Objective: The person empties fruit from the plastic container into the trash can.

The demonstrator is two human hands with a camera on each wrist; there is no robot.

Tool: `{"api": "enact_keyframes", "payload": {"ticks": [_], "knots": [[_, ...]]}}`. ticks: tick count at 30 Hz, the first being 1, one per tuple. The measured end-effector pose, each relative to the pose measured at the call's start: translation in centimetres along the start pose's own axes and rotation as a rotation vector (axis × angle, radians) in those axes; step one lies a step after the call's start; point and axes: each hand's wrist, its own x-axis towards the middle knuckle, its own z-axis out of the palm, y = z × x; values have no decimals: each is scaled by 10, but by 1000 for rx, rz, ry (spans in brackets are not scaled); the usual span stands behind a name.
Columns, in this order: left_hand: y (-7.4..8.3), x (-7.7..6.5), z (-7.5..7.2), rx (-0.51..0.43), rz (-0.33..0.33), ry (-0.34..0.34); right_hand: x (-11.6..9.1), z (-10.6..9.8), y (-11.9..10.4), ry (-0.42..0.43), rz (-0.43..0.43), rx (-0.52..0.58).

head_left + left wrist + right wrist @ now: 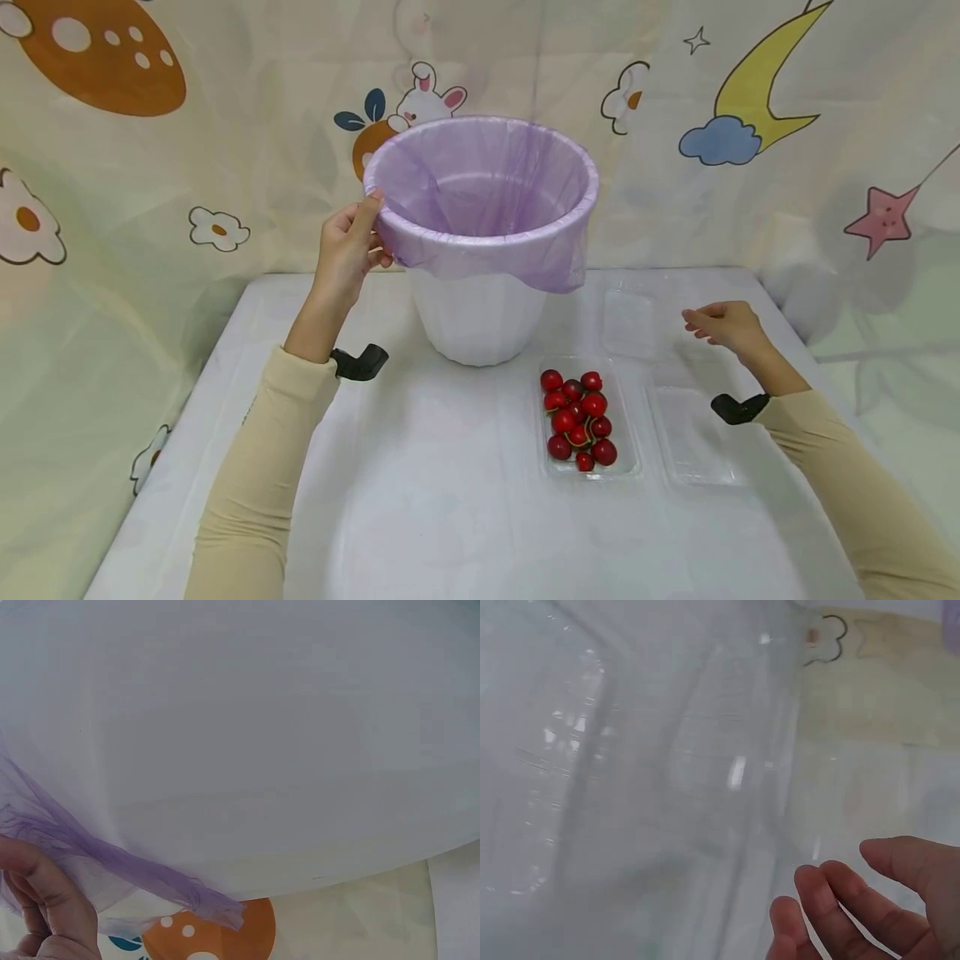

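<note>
My left hand [348,246] grips the left side of the rim of a white trash bin [480,317], thumb on top and fingers below. A purple trash bag [480,237] lines the bin and folds over its rim; in the left wrist view the bag's edge [150,877] hangs beside my fingers. My right hand [727,325] hovers at the right with loosely bent fingers and nothing in them. Under and near it are clear plastic containers, a small one [628,321] behind and a larger one [693,437] in front.
Red cherries [577,421], several with green stems, fill a clear plastic tray [628,454] in front of the bin. A white cloth covers the table [450,500]. A curtain with cartoon prints [285,100] hangs behind and at both sides.
</note>
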Motion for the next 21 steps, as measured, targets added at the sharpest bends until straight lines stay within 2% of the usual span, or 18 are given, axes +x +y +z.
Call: {"api": "enact_keyframes", "payload": {"ticks": [3, 5, 8, 11, 16, 21], "knots": [[0, 0, 0, 7, 3, -3, -9, -3, -9, 35, -34, -2], [0, 0, 0, 10, 2, 0, -16, -1, -17, 23, -55, 32], [1, 1, 0, 4, 1, -1, -31, 7, -32, -38, -48, 137], [1, 1, 1, -2, 0, -3, -46, 18, -47, -121, -6, 191], [2, 1, 1, -13, -12, 1, -60, 40, -62, -273, 21, 74], [1, 0, 2, -16, -27, 10, -66, 63, -60, -389, 25, -23]]}}
